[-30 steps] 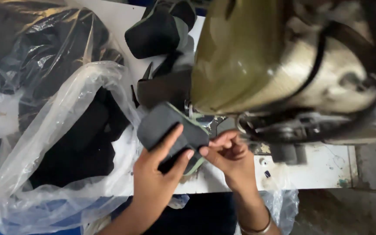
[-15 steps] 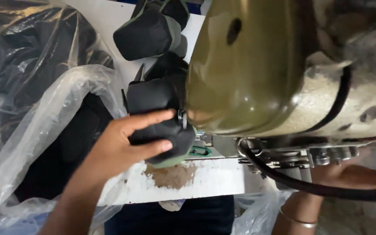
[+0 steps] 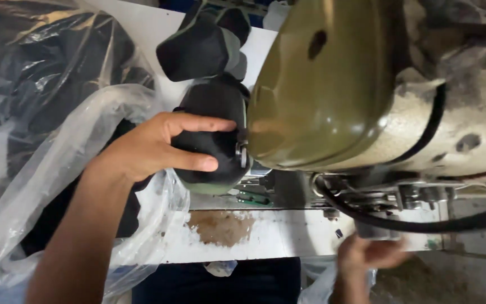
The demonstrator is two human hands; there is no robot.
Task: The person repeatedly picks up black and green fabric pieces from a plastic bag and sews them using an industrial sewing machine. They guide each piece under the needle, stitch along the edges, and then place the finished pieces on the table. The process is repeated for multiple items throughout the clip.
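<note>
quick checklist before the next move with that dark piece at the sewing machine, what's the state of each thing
1. Left hand gripping the dark padded piece: ok, fingers wrap over it.
2. Piece up against the olive machine head: ok, its edge meets the head.
3. Fingers clear of the needle: cannot tell, the needle is hidden behind the head.
4. Right hand placement: cannot tell, blurred at the white table's front edge.
5. Plastic bag away from the machine: ok, it lies to the left.
</note>
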